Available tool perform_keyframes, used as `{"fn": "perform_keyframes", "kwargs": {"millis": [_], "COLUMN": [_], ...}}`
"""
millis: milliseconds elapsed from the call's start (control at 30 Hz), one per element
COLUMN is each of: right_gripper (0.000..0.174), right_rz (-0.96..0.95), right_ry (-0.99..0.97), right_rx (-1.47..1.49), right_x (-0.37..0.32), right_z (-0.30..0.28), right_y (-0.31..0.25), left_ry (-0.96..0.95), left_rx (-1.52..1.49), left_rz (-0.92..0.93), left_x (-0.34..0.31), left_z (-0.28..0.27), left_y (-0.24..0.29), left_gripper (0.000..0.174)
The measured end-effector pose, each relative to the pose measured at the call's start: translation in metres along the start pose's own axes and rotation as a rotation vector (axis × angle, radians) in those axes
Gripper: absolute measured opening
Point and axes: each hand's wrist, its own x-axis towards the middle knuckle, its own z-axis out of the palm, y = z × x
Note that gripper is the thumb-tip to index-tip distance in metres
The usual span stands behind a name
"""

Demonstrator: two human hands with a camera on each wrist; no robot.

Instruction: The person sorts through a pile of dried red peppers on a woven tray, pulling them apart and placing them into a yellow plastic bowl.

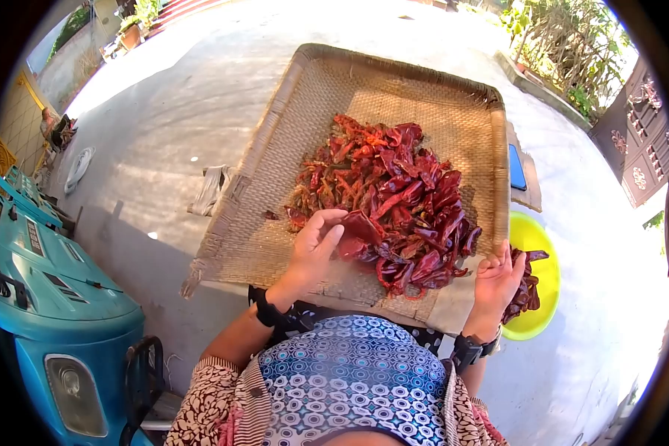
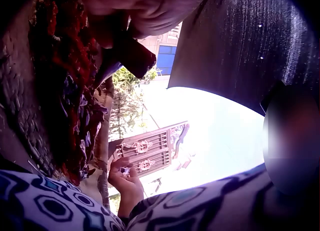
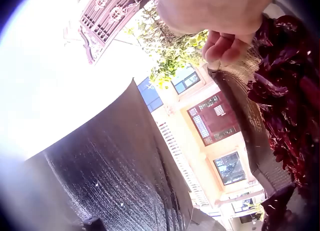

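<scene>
- The dried red chilli (image 1: pixel 360 227) I'm watching is above the near part of the chilli heap (image 1: pixel 416 197), over the woven tray (image 1: pixel 256 249).
- The left hand (image 1: pixel 308 251) grasps that chilli between thumb and fingers; the left wrist view shows its dark, folded end jutting out below the fingers.
- That grip takes in only part of the pod, so I judge that a hard squeeze could crack the brittle skin, and a loose one could drop it back among the others, where I'd lose track of it.
- The heap sits close to the tray's near edge. A sweep of either forearm could push loose pods over it, as could a bump from the body behind.
- The left forearm reaches in from the near side, wrist strap (image 1: pixel 273 311) close to the tray's edge, with the back of the hand partly turned up to me.
- The right hand (image 1: pixel 496 284) is raised at the near right corner of the tray, with some fingers bent. I can't tell whether they pinch anything small.
- Just beyond it is a yellow basin (image 1: pixel 526 229) with more dark red chillies (image 1: pixel 526 296) in it. I'd watch for the right hand or sleeve catching its rim and tipping some out.
- Farther out, a blue rectangular object (image 1: pixel 516 167) lies on a brown board (image 1: pixel 531 182) beside the tray.
</scene>
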Motion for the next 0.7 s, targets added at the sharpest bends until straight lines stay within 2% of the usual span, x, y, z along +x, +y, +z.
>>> {"fn": "perform_keyframes", "kwargs": {"millis": [67, 100, 133, 200, 233, 333, 467, 567, 600, 700], "right_gripper": [0.033, 0.029, 0.024, 0.031, 0.033, 0.024, 0.019, 0.018, 0.018, 0.017], "right_rz": [0.041, 0.020, 0.089, 0.213, 0.207, 0.269, 0.303, 0.324, 0.332, 0.290], "right_ry": [-0.127, -0.237, -0.310, -0.487, -0.523, -0.589, -0.602, -0.585, -0.576, -0.460], "right_rx": [-0.253, -0.462, -0.592, -0.844, -0.884, -0.916, -0.881, -0.888, -0.894, -0.815], "right_x": [-0.011, -0.019, -0.029, -0.037, -0.039, -0.029, -0.024, -0.028, -0.031, -0.034], "right_z": [0.018, 0.037, 0.057, 0.078, 0.082, 0.072, 0.058, 0.053, 0.056, 0.057], "right_y": [0.012, 0.024, 0.035, 0.053, 0.064, 0.083, 0.085, 0.081, 0.075, 0.057], "left_ry": [-0.031, -0.048, -0.068, -0.108, -0.127, -0.149, -0.329, -0.513, -0.550, -0.389], "left_rx": [-0.085, -0.128, -0.212, -0.287, -0.324, -0.397, -0.756, -1.001, -0.976, -0.823], "left_rz": [-0.041, -0.064, -0.119, -0.213, -0.259, -0.356, -0.488, -0.546, -0.508, -0.461], "left_x": [0.007, 0.010, 0.014, 0.021, 0.024, 0.026, 0.026, 0.022, 0.022, 0.017], "left_z": [0.004, 0.006, 0.009, 0.012, 0.012, 0.016, 0.011, 0.014, 0.016, 0.023], "left_y": [0.004, 0.006, 0.011, 0.008, 0.006, -0.006, -0.028, -0.025, -0.023, -0.010], "left_gripper": [0.028, 0.028, 0.028, 0.026, 0.026, 0.025, 0.025, 0.026, 0.028, 0.028]}}
